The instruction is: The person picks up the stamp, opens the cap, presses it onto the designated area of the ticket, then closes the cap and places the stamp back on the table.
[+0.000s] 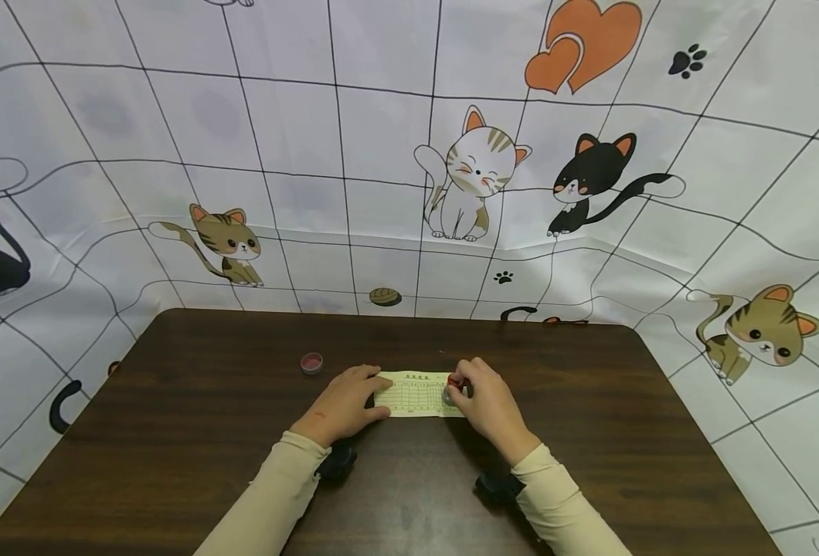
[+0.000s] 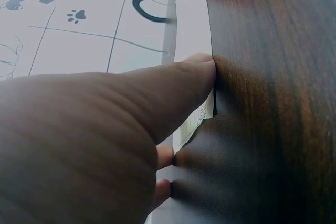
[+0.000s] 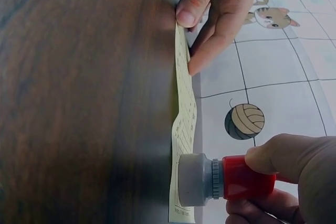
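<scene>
A yellowish paper slip (image 1: 412, 394) printed with a table grid lies on the dark wooden table. My left hand (image 1: 345, 403) holds down its left end, thumb on the near edge and fingers on the far side, as the left wrist view (image 2: 178, 85) also shows. Over the slip's right end, my right hand (image 1: 486, 401) grips the red handle of a stamp (image 3: 247, 178). The stamp's round grey base (image 3: 193, 179) stands against the paper; its underside is hidden. A small round cap (image 1: 311, 363), reddish inside, sits beyond my left hand.
The brown table (image 1: 208, 463) has rounded far corners. Behind it hangs a white cloth (image 1: 382, 208) with a line grid and cartoon cats. Dark wrist devices (image 1: 338, 462) are worn at both cuffs.
</scene>
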A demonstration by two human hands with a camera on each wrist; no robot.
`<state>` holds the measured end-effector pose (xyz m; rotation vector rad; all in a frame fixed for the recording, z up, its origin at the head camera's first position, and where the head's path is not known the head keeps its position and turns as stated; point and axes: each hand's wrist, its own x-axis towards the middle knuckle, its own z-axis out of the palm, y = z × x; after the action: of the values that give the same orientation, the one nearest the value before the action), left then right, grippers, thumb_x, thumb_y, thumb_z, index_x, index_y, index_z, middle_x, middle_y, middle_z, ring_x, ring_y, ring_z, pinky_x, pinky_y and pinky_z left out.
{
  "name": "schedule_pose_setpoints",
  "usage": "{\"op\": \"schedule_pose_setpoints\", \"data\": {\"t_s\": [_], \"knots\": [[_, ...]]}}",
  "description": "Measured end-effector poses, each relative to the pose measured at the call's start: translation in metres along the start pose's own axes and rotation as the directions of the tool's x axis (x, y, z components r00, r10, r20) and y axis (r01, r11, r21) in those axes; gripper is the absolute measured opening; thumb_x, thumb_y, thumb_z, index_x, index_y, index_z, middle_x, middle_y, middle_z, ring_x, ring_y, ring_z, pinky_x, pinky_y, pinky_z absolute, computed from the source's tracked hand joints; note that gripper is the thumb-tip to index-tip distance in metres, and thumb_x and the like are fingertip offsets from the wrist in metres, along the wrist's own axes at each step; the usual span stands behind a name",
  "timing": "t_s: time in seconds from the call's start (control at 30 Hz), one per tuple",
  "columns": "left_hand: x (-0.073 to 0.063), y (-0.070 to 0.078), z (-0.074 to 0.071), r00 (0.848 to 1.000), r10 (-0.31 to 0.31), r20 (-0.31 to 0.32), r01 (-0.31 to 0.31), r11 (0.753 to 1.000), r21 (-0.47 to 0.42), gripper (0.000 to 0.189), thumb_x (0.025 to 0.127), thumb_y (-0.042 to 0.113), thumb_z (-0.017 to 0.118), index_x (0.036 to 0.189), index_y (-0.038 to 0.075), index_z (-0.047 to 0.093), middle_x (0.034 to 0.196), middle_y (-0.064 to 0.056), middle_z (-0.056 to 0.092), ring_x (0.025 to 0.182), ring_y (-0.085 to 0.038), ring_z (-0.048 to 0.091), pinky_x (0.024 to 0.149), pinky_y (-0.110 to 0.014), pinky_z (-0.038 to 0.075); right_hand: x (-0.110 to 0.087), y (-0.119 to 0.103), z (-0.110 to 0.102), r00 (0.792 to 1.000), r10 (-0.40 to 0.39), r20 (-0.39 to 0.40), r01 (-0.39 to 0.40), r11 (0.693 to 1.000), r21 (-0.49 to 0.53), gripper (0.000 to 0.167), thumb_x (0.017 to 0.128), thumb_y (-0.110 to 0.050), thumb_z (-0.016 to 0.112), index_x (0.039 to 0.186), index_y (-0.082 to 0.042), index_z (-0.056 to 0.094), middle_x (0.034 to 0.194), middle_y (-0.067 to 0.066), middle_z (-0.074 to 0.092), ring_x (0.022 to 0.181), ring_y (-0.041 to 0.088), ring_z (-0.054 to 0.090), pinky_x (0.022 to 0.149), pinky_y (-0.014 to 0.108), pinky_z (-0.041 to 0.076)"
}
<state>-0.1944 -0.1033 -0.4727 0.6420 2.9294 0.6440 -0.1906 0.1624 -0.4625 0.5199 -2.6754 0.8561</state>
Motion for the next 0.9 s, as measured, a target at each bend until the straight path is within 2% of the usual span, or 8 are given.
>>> {"op": "schedule_pose_setpoints", "data": {"t_s": [0.2, 0.53, 0.9], "knots": [[-0.0004, 0.0012, -0.001, 1.0, -0.011, 0.001, 0.011, 1.0, 0.003, 0.05, 0.096, 0.034, 0.075, 0.142, 0.016, 0.065, 0.155, -0.015, 0.049, 0.147, -0.038, 0.04, 0.12, -0.057, 0.031, 0.0, 0.0, -0.0008, 1.0, -0.005, 0.004, 0.005, 1.0, 0.02, 0.02, 0.091, -0.008, 0.079, 0.086, -0.016, 0.062, 0.087, 0.0, 0.058, 0.073, 0.02, 0.056, 0.061, 0.029, 0.044], [-0.001, 0.0027, -0.0013, 1.0, -0.012, -0.002, 0.012, 1.0, 0.003, 0.05, 0.096, 0.034, 0.076, 0.141, 0.016, 0.065, 0.155, -0.015, 0.049, 0.147, -0.038, 0.04, 0.119, -0.058, 0.032, -0.0015, -0.0008, 0.0015, 1.0, 0.006, -0.009, -0.006, 1.0, 0.004, 0.02, 0.092, -0.009, 0.079, 0.086, -0.017, 0.062, 0.087, -0.002, 0.056, 0.066, 0.01, 0.045, 0.058, 0.026, 0.039], [-0.0009, 0.003, -0.0006, 1.0, -0.016, -0.004, 0.016, 1.0, -0.017, 0.05, 0.096, 0.033, 0.076, 0.141, 0.016, 0.065, 0.155, -0.015, 0.049, 0.147, -0.039, 0.039, 0.12, -0.058, 0.031, -0.0021, -0.0008, 0.0021, 1.0, 0.006, -0.011, -0.006, 1.0, -0.008, 0.018, 0.093, -0.009, 0.078, 0.088, -0.017, 0.063, 0.087, -0.001, 0.056, 0.066, 0.01, 0.043, 0.057, 0.025, 0.038]]}}
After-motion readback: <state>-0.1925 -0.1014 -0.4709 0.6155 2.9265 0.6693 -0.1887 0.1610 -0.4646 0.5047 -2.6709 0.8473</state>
